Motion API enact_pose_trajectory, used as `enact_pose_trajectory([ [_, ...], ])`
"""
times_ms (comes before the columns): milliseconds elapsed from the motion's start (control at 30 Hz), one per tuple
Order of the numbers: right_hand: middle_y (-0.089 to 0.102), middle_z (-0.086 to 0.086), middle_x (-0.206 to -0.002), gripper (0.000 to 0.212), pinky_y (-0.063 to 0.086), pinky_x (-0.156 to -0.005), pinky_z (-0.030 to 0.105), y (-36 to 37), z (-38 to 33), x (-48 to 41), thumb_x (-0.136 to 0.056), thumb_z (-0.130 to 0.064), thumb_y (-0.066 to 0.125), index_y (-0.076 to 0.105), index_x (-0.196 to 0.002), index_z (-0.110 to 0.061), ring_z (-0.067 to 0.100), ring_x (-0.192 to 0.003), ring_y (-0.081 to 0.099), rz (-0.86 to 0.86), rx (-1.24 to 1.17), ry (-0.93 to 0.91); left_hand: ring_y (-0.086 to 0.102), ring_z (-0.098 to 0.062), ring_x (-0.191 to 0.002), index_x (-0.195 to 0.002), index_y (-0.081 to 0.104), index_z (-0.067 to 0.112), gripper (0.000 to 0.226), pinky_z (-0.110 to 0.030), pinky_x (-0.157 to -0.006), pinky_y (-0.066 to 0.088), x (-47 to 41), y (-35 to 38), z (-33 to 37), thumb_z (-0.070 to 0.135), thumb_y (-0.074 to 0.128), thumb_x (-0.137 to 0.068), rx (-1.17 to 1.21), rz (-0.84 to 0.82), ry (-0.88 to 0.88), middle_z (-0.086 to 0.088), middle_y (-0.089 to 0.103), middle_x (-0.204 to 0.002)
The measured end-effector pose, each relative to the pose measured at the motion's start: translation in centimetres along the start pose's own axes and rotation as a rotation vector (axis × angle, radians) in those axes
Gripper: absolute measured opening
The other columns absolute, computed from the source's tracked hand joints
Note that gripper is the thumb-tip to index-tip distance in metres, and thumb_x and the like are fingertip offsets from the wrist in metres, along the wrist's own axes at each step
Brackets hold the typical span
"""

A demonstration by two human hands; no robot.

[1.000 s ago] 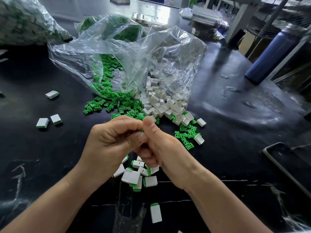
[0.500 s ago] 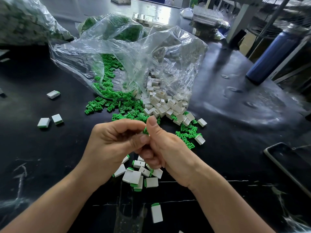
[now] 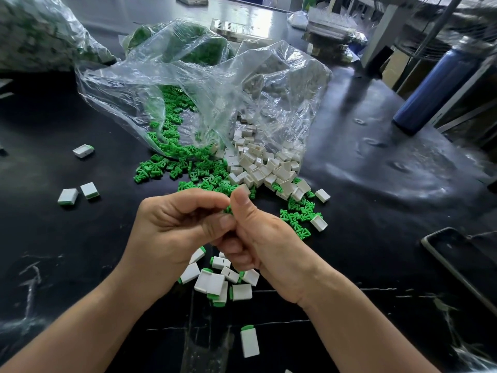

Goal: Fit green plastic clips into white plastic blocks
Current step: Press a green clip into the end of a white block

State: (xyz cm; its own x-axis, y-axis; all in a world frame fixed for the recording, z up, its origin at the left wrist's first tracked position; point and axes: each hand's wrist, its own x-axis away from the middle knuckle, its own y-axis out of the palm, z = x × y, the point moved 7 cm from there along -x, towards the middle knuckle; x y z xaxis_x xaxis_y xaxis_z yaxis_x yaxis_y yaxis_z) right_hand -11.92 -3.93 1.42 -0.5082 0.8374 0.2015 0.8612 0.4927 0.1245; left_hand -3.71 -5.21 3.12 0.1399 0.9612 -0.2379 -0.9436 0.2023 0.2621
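Note:
My left hand and my right hand are pressed together above the black table, fingers curled. A green clip shows between the two thumbs; whatever else they hold is hidden. Loose green clips and white blocks spill from a clear plastic bag just beyond my hands. Below my hands lies a heap of white blocks with green clips fitted. One more fitted block lies nearer to me.
Three fitted blocks lie scattered at the left. Another bag of parts sits at the far left. A blue bottle stands at the right, and a dark phone lies at the right edge.
My hands have stayed together and shifted only slightly; the right thumb has risen a little over the green clip.

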Motion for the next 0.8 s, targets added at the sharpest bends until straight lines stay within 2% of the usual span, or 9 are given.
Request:
enact_pose_trajectory([
  [67, 0.029, -0.009, -0.053, 0.05, 0.019, -0.046, 0.02, 0.1, 0.1, 0.1, -0.07, -0.066, 0.027, 0.05, -0.06, -0.022, 0.006, -0.049, 0.022, -0.011, 0.012, 0.009, 0.06, -0.03, -0.042, -0.076, 0.065, -0.005, 0.022, -0.032, -0.045, 0.052, 0.0, -0.1, 0.1, 0.008, 0.068, -0.058, -0.026, 0.007, 0.008, -0.022, 0.062, -0.056],
  [167, 0.027, -0.007, -0.056, 0.073, 0.019, -0.048, 0.021, 0.1, 0.6, 0.0, -0.074, -0.063, 0.026, 0.051, -0.088, 0.004, 0.007, -0.052, 0.021, -0.041, 0.021, 0.027, 0.06, -0.035, -0.043, -0.072, 0.066, -0.009, 0.015, -0.031, -0.043, 0.052, 0.2, 0.0, 0.2, 0.001, 0.064, -0.062, -0.054, 0.003, 0.03, -0.029, 0.06, -0.059],
  [200, 0.025, -0.006, -0.057, 0.073, 0.019, -0.049, 0.022, 0.1, 0.7, 0.0, -0.076, -0.062, 0.026, 0.052, -0.093, 0.003, 0.008, -0.053, 0.02, -0.038, 0.012, 0.03, 0.059, -0.035, -0.043, -0.072, 0.065, -0.01, 0.015, -0.031, -0.043, 0.052, 0.3, 0.0, 0.3, 0.001, 0.063, -0.061, -0.055, 0.001, 0.032, -0.03, 0.059, -0.06],
  [300, 0.027, -0.009, -0.057, 0.05, 0.021, -0.048, 0.019, 0.5, 0.1, -0.1, -0.08, -0.06, 0.024, 0.061, -0.082, -0.026, 0.006, -0.052, 0.022, -0.039, -0.01, -0.02, 0.058, -0.036, -0.042, -0.078, 0.064, -0.01, 0.021, -0.033, -0.042, 0.052, 0.3, 0.1, 0.3, 0.002, 0.064, -0.06, -0.032, -0.016, 0.029, -0.033, 0.057, -0.06],
  [367, 0.028, -0.011, -0.058, 0.048, 0.022, -0.049, 0.018, 0.6, -0.3, 0.0, -0.084, -0.06, 0.023, 0.065, -0.073, -0.038, 0.005, -0.053, 0.024, -0.043, -0.002, -0.053, 0.057, -0.039, -0.043, -0.079, 0.064, -0.008, 0.025, -0.034, -0.043, 0.052, 0.2, 0.0, 0.3, 0.006, 0.066, -0.059, -0.024, -0.035, 0.025, -0.034, 0.057, -0.061],
  [500, 0.028, -0.006, -0.059, 0.063, 0.023, -0.049, 0.018, 0.0, 0.1, 0.1, -0.078, -0.065, 0.027, 0.056, -0.081, -0.008, 0.006, -0.052, 0.025, -0.005, 0.022, 0.009, 0.063, -0.035, -0.057, -0.083, 0.071, 0.004, 0.026, -0.036, -0.05, 0.055, 0.0, -0.4, 0.1, 0.023, 0.075, -0.065, -0.102, -0.066, 0.044, -0.024, 0.061, -0.073],
  [600, 0.03, -0.007, -0.058, 0.056, 0.03, -0.048, 0.01, 0.0, -0.1, 0.3, -0.074, -0.061, 0.029, 0.059, -0.081, -0.014, 0.001, -0.048, 0.03, 0.004, 0.035, 0.004, 0.063, -0.028, -0.067, -0.083, 0.075, 0.017, 0.035, -0.033, -0.057, 0.056, -0.2, -0.6, 0.0, 0.044, 0.079, -0.061, -0.159, -0.096, 0.048, -0.01, 0.057, -0.083],
  [700, 0.036, -0.006, -0.059, 0.086, 0.03, -0.05, 0.015, -0.2, 0.5, 0.2, -0.077, -0.065, 0.027, 0.051, -0.107, 0.011, 0.004, -0.053, 0.032, -0.024, 0.083, 0.04, 0.065, -0.028, -0.057, -0.083, 0.073, 0.01, 0.031, -0.032, -0.053, 0.055, 0.0, 0.0, 0.4, 0.036, 0.077, -0.067, -0.122, -0.166, 0.08, -0.009, 0.058, -0.08],
  [800, 0.044, -0.007, -0.059, 0.092, 0.032, -0.053, 0.019, -0.4, 0.9, 0.2, -0.077, -0.074, 0.02, 0.055, -0.103, 0.007, 0.007, -0.056, 0.036, -0.024, 0.159, 0.056, 0.065, -0.03, -0.052, -0.081, 0.071, 0.005, 0.023, -0.032, -0.049, 0.055, 0.2, 0.5, 0.5, 0.025, 0.074, -0.07, -0.095, -0.197, 0.103, -0.012, 0.056, -0.08],
])
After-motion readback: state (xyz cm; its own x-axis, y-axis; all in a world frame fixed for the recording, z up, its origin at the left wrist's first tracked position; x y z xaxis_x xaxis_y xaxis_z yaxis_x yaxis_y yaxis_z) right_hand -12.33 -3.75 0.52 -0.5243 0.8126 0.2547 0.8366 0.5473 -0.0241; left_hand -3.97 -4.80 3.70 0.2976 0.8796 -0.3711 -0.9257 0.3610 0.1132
